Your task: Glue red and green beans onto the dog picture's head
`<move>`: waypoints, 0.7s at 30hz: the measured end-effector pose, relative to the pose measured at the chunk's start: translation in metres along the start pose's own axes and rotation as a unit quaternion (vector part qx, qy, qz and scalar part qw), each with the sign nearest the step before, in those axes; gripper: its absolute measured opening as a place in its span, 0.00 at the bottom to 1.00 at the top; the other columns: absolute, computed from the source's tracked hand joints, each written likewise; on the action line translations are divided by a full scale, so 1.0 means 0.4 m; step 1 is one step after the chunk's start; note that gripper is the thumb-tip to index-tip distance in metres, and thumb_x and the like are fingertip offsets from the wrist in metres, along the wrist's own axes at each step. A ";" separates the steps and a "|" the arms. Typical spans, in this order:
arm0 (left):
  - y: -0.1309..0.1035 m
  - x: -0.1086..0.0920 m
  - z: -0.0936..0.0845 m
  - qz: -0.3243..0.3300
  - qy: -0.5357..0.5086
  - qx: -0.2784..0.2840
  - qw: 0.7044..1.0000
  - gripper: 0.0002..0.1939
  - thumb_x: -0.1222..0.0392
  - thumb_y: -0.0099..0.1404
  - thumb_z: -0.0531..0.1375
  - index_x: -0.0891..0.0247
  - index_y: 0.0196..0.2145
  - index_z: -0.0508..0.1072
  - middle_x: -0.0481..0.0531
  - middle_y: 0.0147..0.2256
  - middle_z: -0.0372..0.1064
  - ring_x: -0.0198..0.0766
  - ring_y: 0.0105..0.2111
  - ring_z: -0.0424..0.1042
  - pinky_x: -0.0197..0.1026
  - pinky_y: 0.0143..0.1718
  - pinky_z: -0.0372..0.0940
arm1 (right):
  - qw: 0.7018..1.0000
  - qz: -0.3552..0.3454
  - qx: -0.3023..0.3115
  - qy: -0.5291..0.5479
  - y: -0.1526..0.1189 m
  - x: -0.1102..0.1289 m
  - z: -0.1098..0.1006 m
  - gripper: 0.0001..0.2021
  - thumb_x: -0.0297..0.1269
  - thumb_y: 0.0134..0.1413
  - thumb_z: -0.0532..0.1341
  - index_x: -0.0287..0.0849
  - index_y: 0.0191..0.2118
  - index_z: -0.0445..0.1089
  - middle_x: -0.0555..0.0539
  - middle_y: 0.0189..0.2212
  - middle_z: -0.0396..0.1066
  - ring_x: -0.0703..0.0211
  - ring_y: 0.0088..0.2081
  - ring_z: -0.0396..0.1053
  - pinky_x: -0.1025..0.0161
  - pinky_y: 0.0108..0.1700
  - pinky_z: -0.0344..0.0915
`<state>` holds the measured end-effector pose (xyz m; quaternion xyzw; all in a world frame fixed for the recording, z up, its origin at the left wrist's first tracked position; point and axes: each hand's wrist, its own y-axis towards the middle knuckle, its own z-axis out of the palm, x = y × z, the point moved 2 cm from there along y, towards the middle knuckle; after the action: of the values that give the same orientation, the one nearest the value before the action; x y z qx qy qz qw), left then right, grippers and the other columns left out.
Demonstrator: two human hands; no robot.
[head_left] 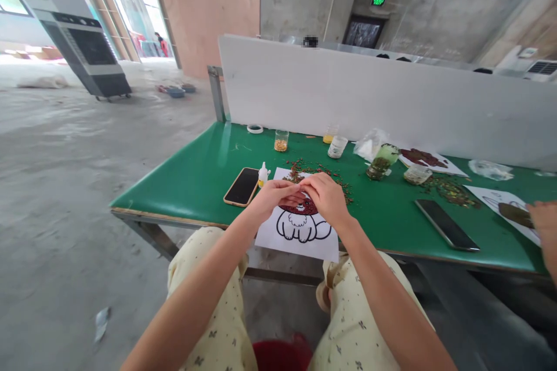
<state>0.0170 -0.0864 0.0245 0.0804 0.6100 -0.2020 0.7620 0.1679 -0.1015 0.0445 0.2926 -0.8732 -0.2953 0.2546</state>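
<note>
In the head view, the left hand [284,191] and the right hand [324,192] meet at their fingertips above the drawing [307,230]. The left fingers are loosely curled and the right ones bend in toward them; I cannot tell whether either grip is spread, pressed together or pinching a small bit. The drawing lies on the near side of the table [183,177], its near edge jutting past the table edge. It shows an outlined animal, the head partly covered in dark red, the body and tail bare white; the hands hide some of the head.

Left of the drawing are a glue bottle [263,176], upright, and a phone [242,186] just beside it. Loose bits [336,175] are scattered at the drawing's far end and to its right. Farther off stand a cup of yellow kernels [281,142] and, to its left, a ring [255,128] lying flat. To the right, a white cup [337,147] leans near a clear bag [369,145], with a tilted green jar [383,161] beyond. At the right, a dark phone [446,225] lies near a second drawing [487,200], where another person's hand [545,221] rests close to a brown patch. A white board [369,93] stands along the far side.
</note>
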 end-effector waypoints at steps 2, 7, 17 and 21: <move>0.006 -0.005 0.003 -0.010 0.011 -0.001 1.000 0.16 0.53 0.49 0.67 0.70 0.28 0.75 0.55 0.26 0.75 0.35 0.26 0.73 0.39 0.34 0.68 | 1.000 -0.006 0.005 -0.025 -0.002 -0.006 -0.002 0.07 0.33 0.59 0.54 0.43 0.32 0.68 0.47 0.31 0.71 0.56 0.38 0.65 0.61 0.40 0.61; 0.013 -0.007 0.006 -0.012 0.045 0.026 0.999 0.15 0.53 0.48 0.67 0.69 0.27 0.75 0.55 0.25 0.74 0.35 0.25 0.72 0.37 0.31 0.67 | 0.998 -0.022 0.026 -0.049 -0.018 -0.013 -0.009 0.07 0.32 0.60 0.53 0.43 0.33 0.67 0.47 0.32 0.71 0.56 0.39 0.65 0.61 0.41 0.61; 0.024 0.004 0.036 0.012 0.088 0.099 0.991 0.15 0.51 0.52 0.65 0.69 0.28 0.74 0.54 0.27 0.74 0.33 0.26 0.72 0.37 0.32 0.67 | 0.999 0.016 0.040 -0.032 -0.061 -0.017 -0.036 0.07 0.31 0.60 0.52 0.44 0.33 0.65 0.46 0.33 0.69 0.56 0.39 0.63 0.61 0.40 0.60; 0.023 0.007 0.049 0.000 0.095 0.116 0.989 0.15 0.51 0.53 0.64 0.68 0.29 0.73 0.54 0.29 0.74 0.35 0.29 0.72 0.38 0.34 0.67 | 0.998 0.022 0.043 -0.029 -0.075 -0.018 -0.041 0.08 0.30 0.60 0.50 0.43 0.34 0.65 0.45 0.33 0.68 0.56 0.39 0.62 0.61 0.40 0.60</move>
<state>0.0388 -0.0860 0.0253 0.1870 0.6521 -0.2623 0.6863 0.1939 -0.1225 0.0340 0.2757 -0.8983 -0.2599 0.2223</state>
